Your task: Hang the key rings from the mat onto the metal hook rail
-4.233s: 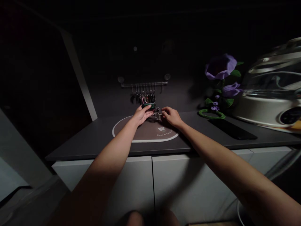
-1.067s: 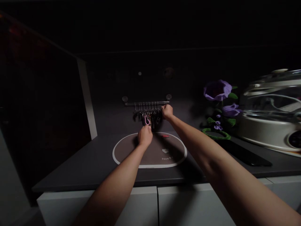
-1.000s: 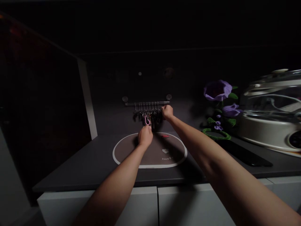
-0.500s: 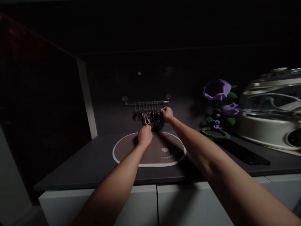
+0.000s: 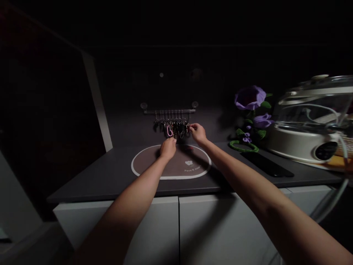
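Clear plastic rail (image 5: 169, 111) w/ thin hooks (image 5: 178, 115) is fixed on dark wall (image 5: 124, 88), prob. so that the dark and silver metal keys (image 5: 181, 129) hang clear of the brown oval mat w/ white rim (image 5: 149, 163). R. hand (image 5: 199, 134) has fingertips drawn together beside small dark-red piece (image 5: 188, 129) at keys' right end; can't tell if pinching. L. hand (image 5: 168, 148) is curled just below pink curved loop (image 5: 169, 131), maybe for steadying; whether it grips anything is hidden.

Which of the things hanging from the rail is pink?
The pink loop, just above the left hand; most others hanging from the rail look dark or metallic.
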Demonstrator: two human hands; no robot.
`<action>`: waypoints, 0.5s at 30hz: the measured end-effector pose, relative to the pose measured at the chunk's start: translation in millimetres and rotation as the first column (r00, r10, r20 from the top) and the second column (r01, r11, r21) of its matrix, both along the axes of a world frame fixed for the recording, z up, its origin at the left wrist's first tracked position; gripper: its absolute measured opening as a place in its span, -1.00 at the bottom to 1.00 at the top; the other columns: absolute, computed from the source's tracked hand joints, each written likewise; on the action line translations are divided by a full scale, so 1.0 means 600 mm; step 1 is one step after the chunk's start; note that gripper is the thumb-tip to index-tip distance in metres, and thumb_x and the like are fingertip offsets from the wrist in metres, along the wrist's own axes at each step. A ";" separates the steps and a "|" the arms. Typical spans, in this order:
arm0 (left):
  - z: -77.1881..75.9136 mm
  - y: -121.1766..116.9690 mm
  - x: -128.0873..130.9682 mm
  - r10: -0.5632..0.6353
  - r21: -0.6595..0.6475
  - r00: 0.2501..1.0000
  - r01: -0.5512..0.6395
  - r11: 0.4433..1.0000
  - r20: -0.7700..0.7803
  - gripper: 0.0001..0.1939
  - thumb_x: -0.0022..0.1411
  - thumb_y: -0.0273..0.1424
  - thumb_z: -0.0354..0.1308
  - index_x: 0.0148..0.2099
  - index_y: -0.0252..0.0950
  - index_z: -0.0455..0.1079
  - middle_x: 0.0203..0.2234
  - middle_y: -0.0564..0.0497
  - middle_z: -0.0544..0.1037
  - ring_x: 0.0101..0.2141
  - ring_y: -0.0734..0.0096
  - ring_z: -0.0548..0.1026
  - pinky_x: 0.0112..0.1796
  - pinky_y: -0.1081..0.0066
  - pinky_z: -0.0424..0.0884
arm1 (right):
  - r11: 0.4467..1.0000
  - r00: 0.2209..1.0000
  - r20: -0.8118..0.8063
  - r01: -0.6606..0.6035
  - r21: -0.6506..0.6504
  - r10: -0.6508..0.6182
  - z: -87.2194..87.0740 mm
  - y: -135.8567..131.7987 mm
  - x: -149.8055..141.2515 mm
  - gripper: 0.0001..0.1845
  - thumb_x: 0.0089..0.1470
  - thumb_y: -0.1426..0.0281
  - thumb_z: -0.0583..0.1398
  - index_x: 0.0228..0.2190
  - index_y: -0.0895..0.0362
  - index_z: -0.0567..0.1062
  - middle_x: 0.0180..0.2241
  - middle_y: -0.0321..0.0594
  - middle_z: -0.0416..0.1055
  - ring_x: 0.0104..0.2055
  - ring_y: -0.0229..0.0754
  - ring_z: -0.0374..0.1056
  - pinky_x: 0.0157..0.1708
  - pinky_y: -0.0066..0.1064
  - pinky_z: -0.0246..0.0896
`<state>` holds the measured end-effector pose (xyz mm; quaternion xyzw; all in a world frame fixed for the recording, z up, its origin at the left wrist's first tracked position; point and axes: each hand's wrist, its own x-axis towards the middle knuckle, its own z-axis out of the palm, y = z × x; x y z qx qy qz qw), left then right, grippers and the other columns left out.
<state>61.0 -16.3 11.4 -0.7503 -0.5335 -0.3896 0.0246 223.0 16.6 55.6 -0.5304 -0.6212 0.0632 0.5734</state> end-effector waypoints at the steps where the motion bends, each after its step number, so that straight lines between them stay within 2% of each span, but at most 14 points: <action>1: -0.001 0.001 0.000 -0.021 -0.006 1.000 0.021 1.000 0.003 -0.73 0.26 -0.40 -0.14 -0.21 -0.32 0.38 -0.26 -0.13 0.50 -0.21 0.35 0.42 -0.21 0.43 0.25 | 0.999 0.999 0.008 -0.033 -0.032 0.033 -0.013 -0.006 0.002 -0.80 -0.02 0.44 0.10 -0.33 0.21 0.47 -0.31 -0.15 0.47 -0.28 -0.26 0.35 -0.20 -0.43 0.21; 4: -0.007 0.004 0.000 -0.079 -0.029 0.997 0.079 0.996 0.000 -0.77 0.22 -0.40 -0.08 -0.21 -0.31 0.39 -0.26 -0.10 0.50 -0.22 0.36 0.42 -0.20 0.43 0.26 | 0.989 0.994 0.057 -0.089 -0.116 0.096 -0.052 -0.019 0.011 -0.82 -0.04 0.44 0.13 -0.36 0.21 0.47 -0.33 -0.17 0.47 -0.30 -0.27 0.35 -0.23 -0.44 0.21; 7: -0.013 0.006 0.000 -0.129 -0.043 0.992 0.128 0.991 -0.015 -0.80 0.19 -0.42 -0.03 -0.22 -0.31 0.40 -0.28 -0.08 0.50 -0.24 0.39 0.42 -0.20 0.44 0.27 | 0.976 0.979 0.167 -0.079 -0.201 0.114 -0.080 -0.025 0.026 -0.84 -0.04 0.45 0.14 -0.36 0.21 0.48 -0.33 -0.17 0.48 -0.31 -0.27 0.34 -0.24 -0.45 0.20; 10: -0.017 0.009 0.002 -0.157 -0.062 0.987 0.155 0.986 -0.023 -0.81 0.16 -0.43 0.00 -0.23 -0.32 0.41 -0.30 -0.08 0.51 -0.26 0.40 0.41 -0.22 0.44 0.28 | 0.966 0.943 0.310 -0.036 -0.258 0.118 -0.091 -0.026 0.038 -0.84 -0.05 0.48 0.15 -0.35 0.18 0.50 -0.32 -0.17 0.48 -0.29 -0.25 0.35 -0.23 -0.45 0.18; 15: -0.024 0.014 0.005 -0.190 -0.098 0.980 0.183 0.978 -0.065 -0.82 0.13 -0.46 0.03 -0.25 -0.32 0.43 -0.32 -0.06 0.52 -0.30 0.42 0.42 -0.24 0.46 0.29 | 0.965 0.856 0.487 -0.047 -0.258 0.172 -0.095 -0.018 0.040 -0.80 -0.04 0.44 0.18 -0.30 0.15 0.52 -0.26 -0.16 0.49 -0.27 -0.22 0.36 -0.24 -0.47 0.17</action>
